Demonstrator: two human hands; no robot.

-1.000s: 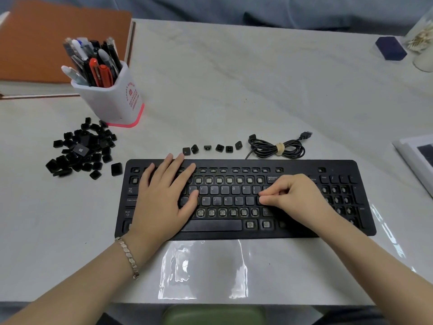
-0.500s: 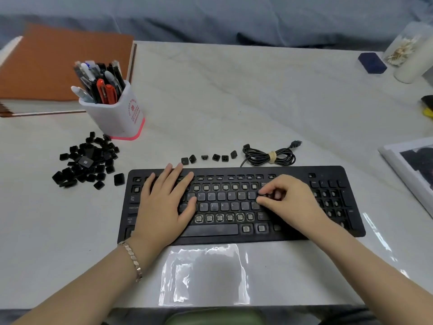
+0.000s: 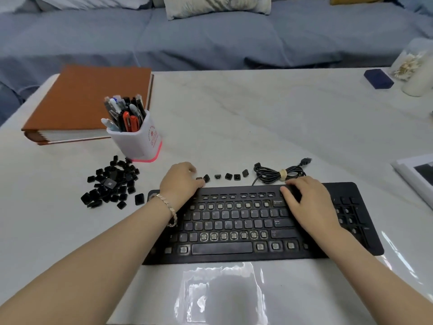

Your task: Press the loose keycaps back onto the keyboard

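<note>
Black plastic all over the place: keyboard [image 3: 234, 259] parked along the near edge of the pale marble-look table [image 3: 257, 125], with plenty of bare switch domes [image 3: 223, 236] showing in the number row and the bottom letter row, so nowhere near finished by the look of it. Loose keycaps in two spots: big pile [image 3: 110, 184] toward the left edge, just on the near side of the white pen cup [image 3: 138, 141], plus a short row [image 3: 228, 176] lined up just beyond the keyboard's far edge, beside the coiled USB cable [image 3: 278, 174]. Left hand [image 3: 181, 180] out past that far edge, fingers curled, thumb tip right at the leftmost keycap [image 3: 199, 178] of the row; can't tell whether actually pinched or only touched. Right hand [image 3: 307, 202] lying relaxed on the keyboard's upper right, fingers draped toward the far edge, holding nothing, probably just bracing the board. Stuff to watch for, pure guesswork: grabbing a cap meant for a different slot, easy given the near-identical looks; pressing one on tilted or rotated and bending the clips instead of getting a click; flicking the neighbouring caps across the table with a sloppy pinch; shoving the whole keyboard with only a loose hand pinning it.
</note>
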